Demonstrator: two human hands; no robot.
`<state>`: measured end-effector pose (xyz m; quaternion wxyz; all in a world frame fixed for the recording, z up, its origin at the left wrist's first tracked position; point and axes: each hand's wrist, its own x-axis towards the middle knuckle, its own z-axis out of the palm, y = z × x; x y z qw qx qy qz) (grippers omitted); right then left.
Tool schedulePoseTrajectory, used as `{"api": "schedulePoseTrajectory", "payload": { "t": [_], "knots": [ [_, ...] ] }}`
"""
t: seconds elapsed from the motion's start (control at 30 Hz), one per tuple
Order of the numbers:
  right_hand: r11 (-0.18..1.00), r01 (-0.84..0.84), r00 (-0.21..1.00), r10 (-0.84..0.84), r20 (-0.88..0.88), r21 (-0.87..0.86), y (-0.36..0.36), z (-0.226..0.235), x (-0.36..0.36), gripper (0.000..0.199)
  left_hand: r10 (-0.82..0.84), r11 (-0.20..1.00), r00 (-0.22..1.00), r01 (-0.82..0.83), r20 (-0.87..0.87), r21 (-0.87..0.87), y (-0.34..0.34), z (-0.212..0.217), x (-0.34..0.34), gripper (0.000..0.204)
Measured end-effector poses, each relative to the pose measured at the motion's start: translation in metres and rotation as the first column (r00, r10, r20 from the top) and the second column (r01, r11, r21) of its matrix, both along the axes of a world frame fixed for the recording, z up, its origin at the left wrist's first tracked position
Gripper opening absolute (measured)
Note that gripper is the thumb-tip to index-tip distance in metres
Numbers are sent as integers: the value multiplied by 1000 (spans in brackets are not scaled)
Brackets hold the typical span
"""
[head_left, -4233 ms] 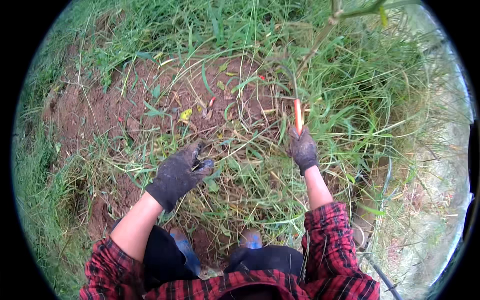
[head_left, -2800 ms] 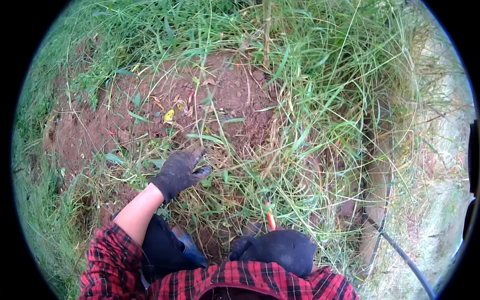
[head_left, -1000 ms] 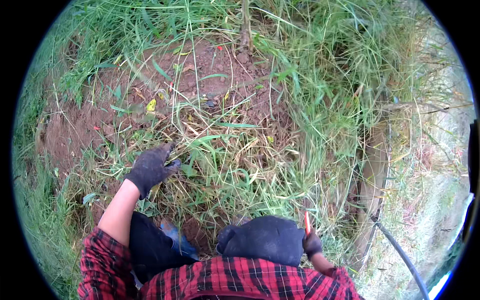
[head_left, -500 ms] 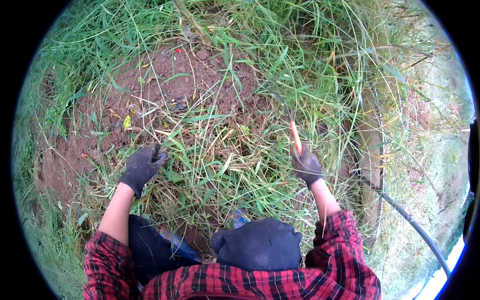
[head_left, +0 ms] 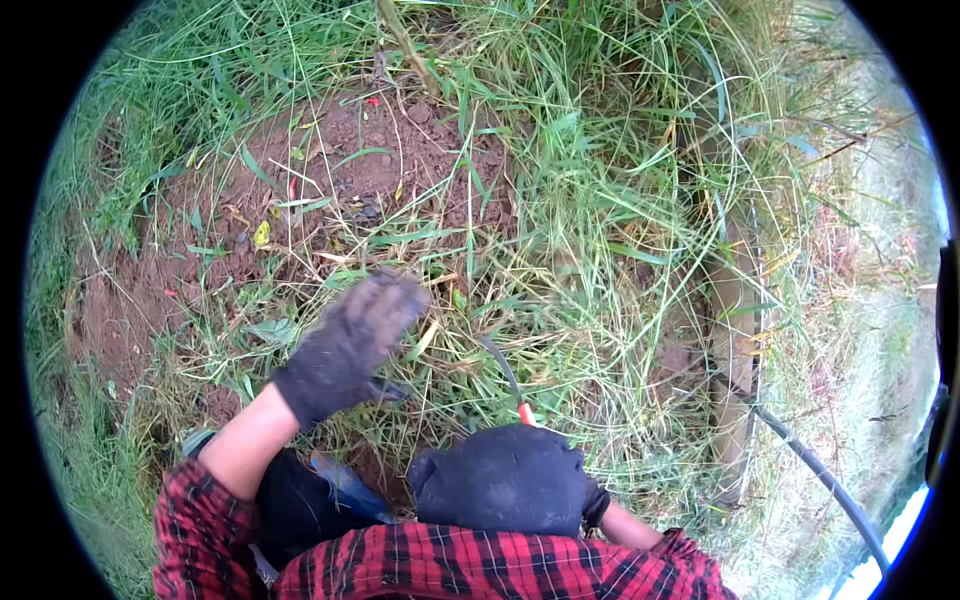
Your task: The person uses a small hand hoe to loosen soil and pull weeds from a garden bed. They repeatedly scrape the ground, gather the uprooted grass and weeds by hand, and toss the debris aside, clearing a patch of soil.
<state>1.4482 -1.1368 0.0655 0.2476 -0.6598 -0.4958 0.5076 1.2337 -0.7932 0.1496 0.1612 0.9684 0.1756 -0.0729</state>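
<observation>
My left hand, in a dark dirty glove, hovers blurred over cut grass with its fingers spread and nothing in it. My right hand is almost wholly hidden behind my dark-clad knee; only a bit of glove shows. From behind that knee sticks out a sickle with an orange handle and a dark curved blade, which points up and left into the grass, a short way right of my left hand.
A patch of bare reddish soil lies ahead on the left, and tall green grass stands ahead and right. A thin woody stem rises at the top. A weathered plank and a black hose run along the right.
My left hand has lifted off the grass and swung right and up. My right hand has dropped back behind my knee, bringing the sickle down and toward me.
</observation>
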Motion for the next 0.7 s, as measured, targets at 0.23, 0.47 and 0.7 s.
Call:
{"api": "schedulePoseTrajectory", "payload": {
  "t": [0.23,0.47,0.7],
  "knots": [
    [845,235,922,-350,-164,-480,19,5,9,38,-203,979,958,197,-203,-51,-35,-115,92,90],
    [585,719,571,-805,-162,-374,92,45,34,27,-146,989,816,120,-559,-83,-43,-156,77,80],
    [985,174,776,-137,616,1,265,-33,69,44,-67,973,851,171,-521,155,-47,-171,86,19]
  ]
}}
